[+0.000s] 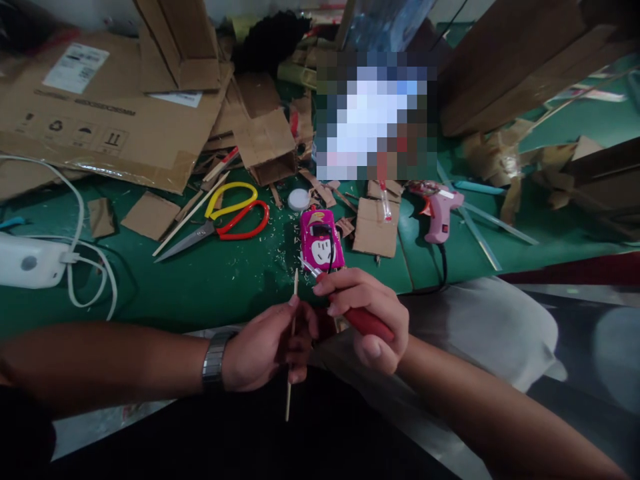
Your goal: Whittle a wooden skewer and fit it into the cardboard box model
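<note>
My left hand [273,343], with a metal watch band at the wrist, is closed around a thin wooden stick [288,403]. The stick points up and away from me, and its top end tapers. My right hand [375,317] grips a red-handled craft knife [367,323] whose slim metal end reaches left, close beside the stick's tip. Whether the blade touches the wood I cannot tell. Just beyond both hands, a pink box with a white socket face [323,240] lies on the green table [240,280], with pale shavings scattered around it.
Scissors with yellow and red handles [215,223] lie left of the pink box. A pink glue gun [440,210] and clear glue sticks [477,233] are on the right. Cardboard boxes [125,120] and scraps crowd the back. A white power strip [30,260] with its cable sits far left.
</note>
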Action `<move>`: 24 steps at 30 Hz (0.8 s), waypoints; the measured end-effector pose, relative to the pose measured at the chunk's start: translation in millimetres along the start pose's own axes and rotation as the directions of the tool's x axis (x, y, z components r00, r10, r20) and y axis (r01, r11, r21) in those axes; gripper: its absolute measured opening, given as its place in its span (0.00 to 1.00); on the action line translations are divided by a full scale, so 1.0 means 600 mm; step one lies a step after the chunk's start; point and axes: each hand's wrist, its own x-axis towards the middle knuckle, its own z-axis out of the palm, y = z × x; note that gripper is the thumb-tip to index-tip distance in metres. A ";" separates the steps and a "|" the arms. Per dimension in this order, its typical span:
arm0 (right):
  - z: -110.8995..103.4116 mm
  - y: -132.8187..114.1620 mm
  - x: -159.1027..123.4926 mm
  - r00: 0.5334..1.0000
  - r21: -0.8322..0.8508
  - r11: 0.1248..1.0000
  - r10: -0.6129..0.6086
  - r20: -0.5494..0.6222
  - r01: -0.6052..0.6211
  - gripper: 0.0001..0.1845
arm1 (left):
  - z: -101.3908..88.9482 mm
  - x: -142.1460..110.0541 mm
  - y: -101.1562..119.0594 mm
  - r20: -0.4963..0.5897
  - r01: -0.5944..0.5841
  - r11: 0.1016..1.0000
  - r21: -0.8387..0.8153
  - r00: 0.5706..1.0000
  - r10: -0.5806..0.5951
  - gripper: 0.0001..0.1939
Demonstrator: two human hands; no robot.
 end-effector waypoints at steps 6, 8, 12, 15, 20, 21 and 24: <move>0.003 -0.011 0.006 0.995 -0.018 0.996 -0.087 -0.053 0.086 0.18 | -0.001 0.005 0.019 0.024 -0.139 0.988 0.072 0.990 0.138 0.22; 0.005 -0.015 0.007 0.992 -0.075 0.989 -0.124 0.000 0.124 0.17 | -0.001 0.004 0.027 0.008 -0.153 0.984 0.088 0.988 0.153 0.19; 0.008 -0.020 0.009 0.984 -0.157 0.976 -0.137 0.111 0.153 0.13 | 0.001 0.002 0.046 -0.034 -0.144 0.984 0.110 0.988 0.148 0.14; 0.010 -0.020 0.011 0.979 -0.141 0.978 -0.135 0.151 0.157 0.13 | -0.001 0.002 0.058 -0.037 -0.160 0.983 0.090 0.986 0.164 0.16; 0.011 -0.020 0.011 0.979 -0.139 0.978 -0.137 0.150 0.158 0.13 | -0.008 0.008 0.069 0.019 -0.251 0.960 0.122 0.968 0.251 0.21; 0.011 -0.021 0.011 0.979 -0.146 0.977 -0.134 0.152 0.156 0.13 | -0.009 0.010 0.071 0.021 -0.285 0.948 0.142 0.958 0.285 0.19; 0.011 -0.022 0.010 0.981 -0.180 0.972 -0.126 0.148 0.152 0.11 | -0.010 0.014 0.075 0.029 -0.345 0.923 0.168 0.938 0.346 0.13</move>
